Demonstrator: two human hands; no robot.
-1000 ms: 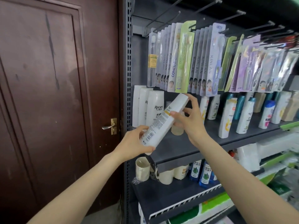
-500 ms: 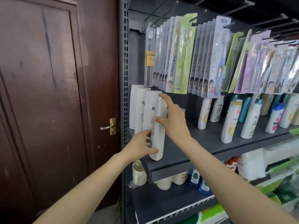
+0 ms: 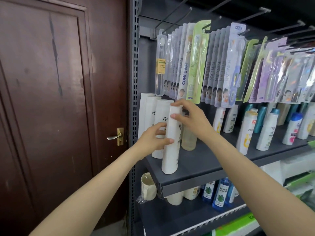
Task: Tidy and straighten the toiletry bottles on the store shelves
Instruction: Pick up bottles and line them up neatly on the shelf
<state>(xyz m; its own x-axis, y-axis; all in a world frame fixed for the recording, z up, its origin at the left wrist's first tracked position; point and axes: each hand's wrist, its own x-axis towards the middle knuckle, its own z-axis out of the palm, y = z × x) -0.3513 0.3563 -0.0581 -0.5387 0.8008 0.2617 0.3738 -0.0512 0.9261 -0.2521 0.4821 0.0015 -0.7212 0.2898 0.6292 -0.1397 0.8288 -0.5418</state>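
Note:
A tall white bottle (image 3: 171, 150) stands upright near the front left edge of the grey shelf (image 3: 204, 166). My left hand (image 3: 153, 139) grips its middle from the left, thumb across the front. My right hand (image 3: 189, 120) holds its top, fingers curled over the cap and thumb on the front. Behind it stand three more white bottles (image 3: 150, 113) of the same brand in a row. A pale translucent bottle (image 3: 188, 139) stands just right of the held one, partly hidden by my right hand.
Further shampoo bottles (image 3: 247, 132) line the shelf to the right. Packaged toothbrushes (image 3: 196, 65) hang on hooks right above my hands. Cups (image 3: 148, 186) and blue mouthwash bottles (image 3: 219, 195) fill the lower shelf. A brown door (image 3: 59, 99) is at the left.
The white bottle was tilted in the air in both hands; it has been turned upright and now stands on the shelf's front left. The camera has moved closer.

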